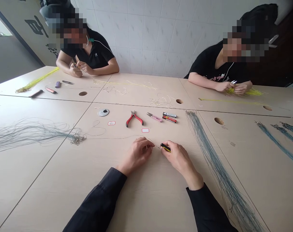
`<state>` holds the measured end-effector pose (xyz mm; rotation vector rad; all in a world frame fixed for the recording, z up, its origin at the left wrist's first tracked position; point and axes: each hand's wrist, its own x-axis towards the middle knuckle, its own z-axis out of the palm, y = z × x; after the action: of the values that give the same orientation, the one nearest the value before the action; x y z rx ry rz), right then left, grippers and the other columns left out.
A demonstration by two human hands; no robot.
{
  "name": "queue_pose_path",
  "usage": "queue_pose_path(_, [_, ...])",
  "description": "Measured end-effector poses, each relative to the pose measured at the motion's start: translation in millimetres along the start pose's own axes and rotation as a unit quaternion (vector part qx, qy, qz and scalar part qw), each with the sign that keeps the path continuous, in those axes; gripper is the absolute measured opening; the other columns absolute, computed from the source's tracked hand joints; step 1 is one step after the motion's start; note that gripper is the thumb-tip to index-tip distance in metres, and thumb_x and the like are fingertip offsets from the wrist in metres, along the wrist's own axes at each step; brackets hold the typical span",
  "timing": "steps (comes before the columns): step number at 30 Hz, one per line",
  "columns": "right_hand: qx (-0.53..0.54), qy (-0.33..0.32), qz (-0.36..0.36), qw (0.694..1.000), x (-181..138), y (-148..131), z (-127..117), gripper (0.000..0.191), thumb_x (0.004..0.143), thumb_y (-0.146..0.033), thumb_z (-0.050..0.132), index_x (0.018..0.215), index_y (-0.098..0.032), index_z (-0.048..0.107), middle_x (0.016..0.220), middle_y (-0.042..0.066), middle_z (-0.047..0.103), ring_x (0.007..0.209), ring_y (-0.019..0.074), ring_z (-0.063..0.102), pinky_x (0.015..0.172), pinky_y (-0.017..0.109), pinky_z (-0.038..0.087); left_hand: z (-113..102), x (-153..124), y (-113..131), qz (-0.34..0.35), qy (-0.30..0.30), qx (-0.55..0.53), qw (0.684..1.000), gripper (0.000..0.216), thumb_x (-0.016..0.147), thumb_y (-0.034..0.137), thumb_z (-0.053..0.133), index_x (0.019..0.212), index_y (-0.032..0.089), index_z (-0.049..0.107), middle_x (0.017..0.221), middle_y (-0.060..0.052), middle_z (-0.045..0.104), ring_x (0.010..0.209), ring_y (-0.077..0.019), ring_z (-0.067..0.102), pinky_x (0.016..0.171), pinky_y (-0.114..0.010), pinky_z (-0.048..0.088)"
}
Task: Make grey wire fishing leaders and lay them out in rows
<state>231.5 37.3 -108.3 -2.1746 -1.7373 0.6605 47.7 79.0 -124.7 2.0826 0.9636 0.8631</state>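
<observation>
My left hand (pixel 136 154) rests on the table with its fingers pinched on a thin pale cord (pixel 122 137) that runs off to the left. My right hand (pixel 176 157) is closed round a small black and yellow lighter (pixel 165 147). The lighter's tip points at the cord's end between the two hands. Both my sleeves are black.
Red-handled pliers (pixel 134 118), pink snips (pixel 154 117), two more lighters (pixel 169 117) and small tags (pixel 145 130) lie beyond my hands. Bundles of blue-grey cords (pixel 219 167) lie right and left (pixel 27 133). Two other people work on yellow cords at the far side.
</observation>
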Motion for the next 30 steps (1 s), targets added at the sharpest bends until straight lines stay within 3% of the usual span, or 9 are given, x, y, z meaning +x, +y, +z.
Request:
queue_pose_path(7, [-0.011, -0.01, 0.001, 1.0, -1.7, -2.5, -0.7, 0.018, 0.086, -0.03, 0.055, 0.097, -0.025, 0.068, 0.094, 0.001, 0.073, 0.083, 0.0181, 0.067, 0.064, 0.025, 0.04, 0.1, 0.1, 0.7, -0.009, 0.013, -0.006, 1.0, 0.018, 0.085, 0.013, 0.053, 0.091, 0.019, 0.069, 0.082, -0.004, 0.063, 0.077, -0.0148, 0.057, 0.072, -0.029, 0.047])
queue_pose_path(13, [0.011, 0.008, -0.01, 1.0, -1.2, -0.6, 1.4, 0.022, 0.087, -0.036, 0.058, 0.105, -0.025, 0.065, 0.101, 0.002, 0.073, 0.091, 0.0201, 0.068, 0.072, 0.027, 0.044, 1.7, -1.1, -1.7, 0.012, 0.021, 0.015, 1.0, 0.024, 0.086, 0.011, 0.051, 0.097, 0.022, 0.07, 0.094, -0.006, 0.064, 0.093, -0.0187, 0.057, 0.084, -0.034, 0.048])
queue_pose_path(25, [0.012, -0.009, 0.017, 1.0, -0.5, -4.7, 1.9, 0.022, 0.086, -0.036, 0.058, 0.102, -0.024, 0.068, 0.1, 0.004, 0.073, 0.094, 0.0217, 0.068, 0.074, 0.027, 0.045, 1.5, -1.5, -1.9, 0.013, 0.015, 0.019, 1.0, 0.027, 0.084, 0.008, 0.051, 0.098, 0.021, 0.07, 0.095, -0.005, 0.063, 0.093, -0.0191, 0.055, 0.085, -0.034, 0.048])
queue_pose_path(30, [0.015, -0.011, 0.027, 0.999, -2.5, -7.5, 0.5, 0.023, 0.086, -0.034, 0.058, 0.104, -0.023, 0.068, 0.1, 0.005, 0.073, 0.092, 0.0207, 0.067, 0.072, 0.026, 0.044, 1.7, -2.5, -1.9, 0.029, -0.002, 0.071, 0.997, 0.035, 0.084, 0.009, 0.053, 0.11, 0.025, 0.07, 0.107, -0.007, 0.061, 0.102, -0.0216, 0.052, 0.091, -0.038, 0.046])
